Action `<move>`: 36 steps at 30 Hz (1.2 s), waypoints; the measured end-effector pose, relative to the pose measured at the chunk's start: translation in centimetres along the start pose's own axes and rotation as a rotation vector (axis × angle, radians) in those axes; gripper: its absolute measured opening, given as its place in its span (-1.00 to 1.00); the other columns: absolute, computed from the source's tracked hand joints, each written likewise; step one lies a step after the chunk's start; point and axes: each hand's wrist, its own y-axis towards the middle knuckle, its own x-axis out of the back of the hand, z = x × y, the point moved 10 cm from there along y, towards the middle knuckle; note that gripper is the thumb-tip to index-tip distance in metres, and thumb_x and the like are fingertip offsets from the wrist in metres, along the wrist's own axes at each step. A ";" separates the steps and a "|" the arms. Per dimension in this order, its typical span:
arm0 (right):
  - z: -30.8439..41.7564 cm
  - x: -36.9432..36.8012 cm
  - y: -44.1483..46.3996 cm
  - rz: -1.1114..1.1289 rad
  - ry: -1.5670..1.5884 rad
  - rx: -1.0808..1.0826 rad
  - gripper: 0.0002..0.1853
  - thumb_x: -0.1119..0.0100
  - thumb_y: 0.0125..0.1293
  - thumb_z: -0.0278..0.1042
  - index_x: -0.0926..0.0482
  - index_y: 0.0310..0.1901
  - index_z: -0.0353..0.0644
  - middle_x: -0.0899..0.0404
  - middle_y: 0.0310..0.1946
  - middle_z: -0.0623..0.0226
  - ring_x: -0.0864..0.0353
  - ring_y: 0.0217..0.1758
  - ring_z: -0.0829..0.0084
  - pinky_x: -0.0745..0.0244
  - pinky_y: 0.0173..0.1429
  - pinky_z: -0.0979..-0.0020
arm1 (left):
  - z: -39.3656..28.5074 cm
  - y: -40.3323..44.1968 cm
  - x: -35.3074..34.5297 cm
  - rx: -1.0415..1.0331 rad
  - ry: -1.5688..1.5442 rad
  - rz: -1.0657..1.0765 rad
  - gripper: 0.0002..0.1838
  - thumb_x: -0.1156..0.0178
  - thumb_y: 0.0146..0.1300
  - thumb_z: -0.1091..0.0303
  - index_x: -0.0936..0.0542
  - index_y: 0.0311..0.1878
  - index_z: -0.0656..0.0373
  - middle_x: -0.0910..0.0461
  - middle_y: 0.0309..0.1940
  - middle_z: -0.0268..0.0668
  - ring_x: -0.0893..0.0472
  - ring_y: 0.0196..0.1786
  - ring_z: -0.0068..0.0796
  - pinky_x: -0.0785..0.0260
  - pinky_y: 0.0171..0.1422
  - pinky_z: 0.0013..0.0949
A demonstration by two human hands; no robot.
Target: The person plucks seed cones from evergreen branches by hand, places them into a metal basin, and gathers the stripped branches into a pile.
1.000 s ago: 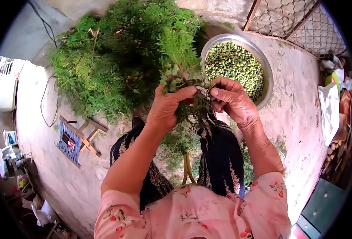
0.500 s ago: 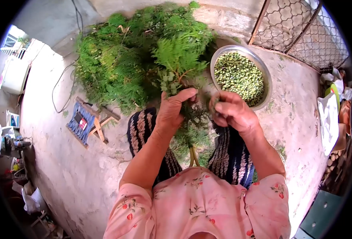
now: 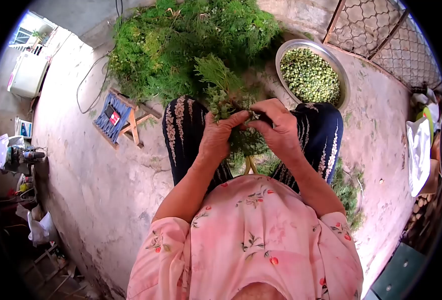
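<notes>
A leafy green conifer branch stands upright in my left hand, which is closed around its lower part with the thumb across the front. Close beside it, my right hand pinches at the side of the same branch with thumb and forefinger. What exactly lies between those fingertips is hidden. Both hands are in front of my knees. Beyond the right knee is a metal basin holding many small green cones.
A large heap of green conifer branches lies ahead. To the left is a small folding stool with a dark object and a red packet on it. Loose sprigs lie on the concrete floor at right. A wire mesh gate stands at far right.
My right hand has moved left from beside the branch to touch it. The view has shifted, so the heap, stool and basin appear higher and farther right.
</notes>
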 end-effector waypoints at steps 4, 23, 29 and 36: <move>-1.5 -0.6 -1.4 0.049 -0.051 -0.043 -0.75 -0.24 -0.11 -0.61 -0.51 -0.31 -0.23 -0.46 -0.46 0.26 -0.48 -0.34 0.31 -0.38 -0.26 0.47 | 1.3 -0.9 0.6 0.079 0.066 0.065 -0.84 -0.26 -0.05 0.56 -0.51 -0.36 0.22 -0.52 -0.54 -0.33 -0.48 -0.54 -0.52 -0.40 -0.48 -0.44; -9.5 -3.5 -6.3 0.143 0.294 -0.630 -0.83 -0.19 0.08 -0.42 -0.50 -0.33 -0.34 -0.53 -0.54 0.34 -0.40 -0.57 0.55 -0.31 -0.45 0.57 | 6.6 0.8 4.4 0.318 0.073 0.051 -0.74 -0.15 0.06 0.53 -0.42 -0.14 0.24 -0.52 -0.25 -0.21 -0.55 -0.25 -0.39 -0.47 -0.22 -0.35; -10.6 -3.7 -7.4 0.074 0.009 -0.499 -0.79 -0.27 -0.05 -0.43 -0.52 -0.37 -0.34 -0.52 -0.53 0.14 -0.47 -0.50 0.48 -0.38 -0.38 0.46 | 7.6 1.5 4.7 0.242 0.154 -0.010 -0.80 -0.19 0.07 0.49 -0.49 -0.20 0.23 -0.55 -0.28 -0.26 -0.55 -0.28 -0.46 -0.44 -0.22 -0.42; -13.7 -6.4 -9.6 0.125 0.389 -0.713 -0.85 -0.18 0.06 -0.43 -0.53 -0.34 -0.32 -0.50 -0.61 0.41 -0.42 -0.60 0.62 -0.29 -0.53 0.54 | 7.6 2.4 4.2 0.198 0.267 0.114 -0.82 -0.15 0.10 0.49 -0.51 -0.19 0.25 -0.58 -0.33 -0.25 -0.55 -0.29 -0.50 -0.43 -0.22 -0.46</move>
